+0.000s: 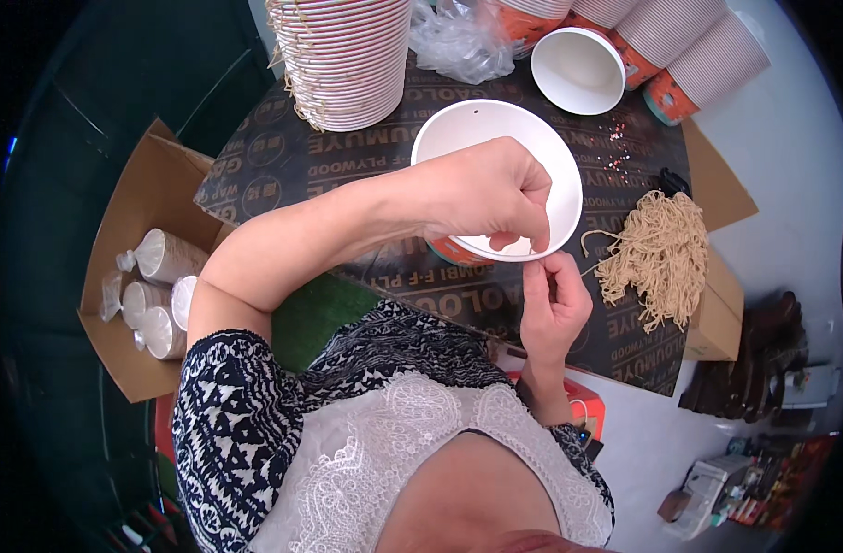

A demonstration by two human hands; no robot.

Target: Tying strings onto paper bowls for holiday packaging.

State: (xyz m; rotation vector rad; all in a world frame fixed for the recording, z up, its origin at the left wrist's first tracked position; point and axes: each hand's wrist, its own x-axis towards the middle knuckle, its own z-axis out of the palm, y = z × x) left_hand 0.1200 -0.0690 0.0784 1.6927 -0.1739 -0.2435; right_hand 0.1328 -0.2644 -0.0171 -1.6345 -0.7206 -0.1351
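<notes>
In front of me a white paper bucket (560, 170) with an orange and teal outside stands on the table, its mouth toward me. A small hole shows near its far rim. My left hand (490, 194) reaches across the mouth, its fingers pinched just inside the near right rim. Just outside that same spot, my right hand (555, 309) has thumb and forefinger pressed together at the rim. What the fingertips hold is too small to make out. Right of the bucket lies a heap of tan strings (656, 258), a few loose ends reaching toward my right hand.
A tall stack of paper buckets (343, 64) with strings at their rims stands at the far left. More stacks lie at the far right beside an empty bucket (578, 72) and clear plastic bags (463, 41). A carton (117, 267) with bagged white stacks sits left of the table (375, 276).
</notes>
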